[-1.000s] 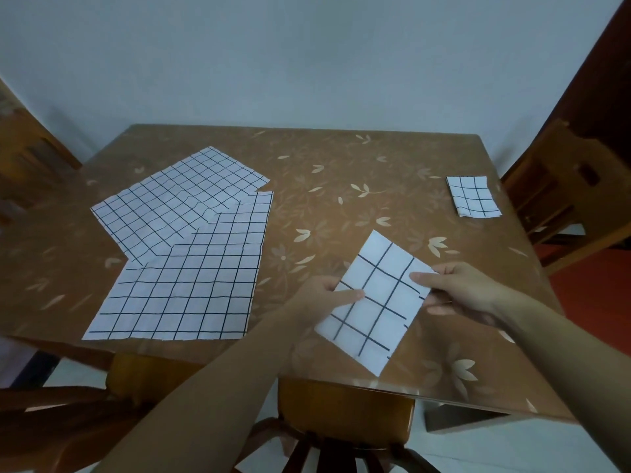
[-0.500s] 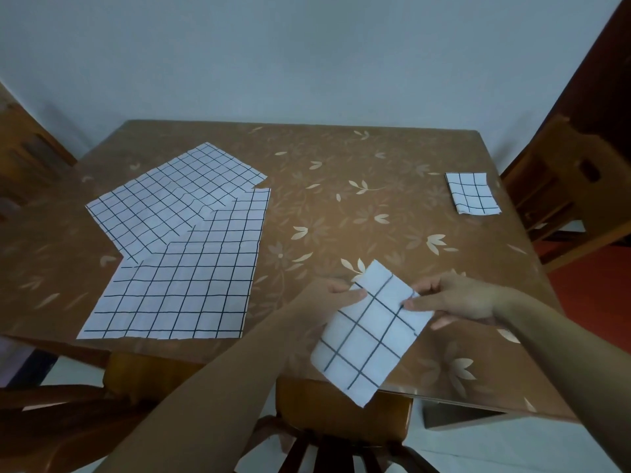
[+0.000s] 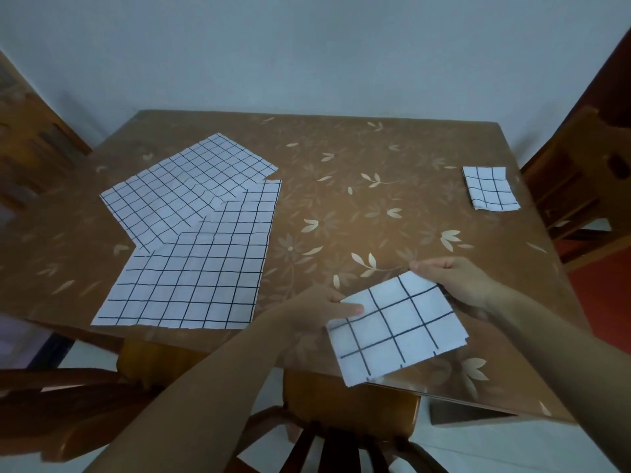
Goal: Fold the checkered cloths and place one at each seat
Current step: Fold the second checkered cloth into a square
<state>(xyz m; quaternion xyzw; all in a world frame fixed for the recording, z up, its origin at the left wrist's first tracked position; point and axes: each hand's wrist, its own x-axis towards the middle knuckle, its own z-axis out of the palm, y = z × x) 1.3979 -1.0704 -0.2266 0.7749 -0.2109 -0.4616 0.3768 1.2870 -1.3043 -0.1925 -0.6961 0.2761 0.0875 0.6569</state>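
Note:
A folded white cloth with black checks (image 3: 396, 327) lies at the table's near edge, its lower corner just over the edge. My left hand (image 3: 319, 307) pinches its left corner. My right hand (image 3: 454, 279) grips its upper right edge. Two unfolded checkered cloths overlap on the left half of the table: the near one (image 3: 191, 278) partly covers the far one (image 3: 184, 189). Another small folded cloth (image 3: 490, 188) lies at the right edge, in front of the right chair.
The brown table (image 3: 341, 186) has a glossy leaf-patterned top. Wooden chairs stand at the right (image 3: 587, 186), at the left (image 3: 30, 155) and just under the near edge (image 3: 341, 435). A pale wall is behind the table.
Both hands have brought the folded cloth toward the near edge and turned it from steeply tilted to flatter and more level. The other cloths have not moved.

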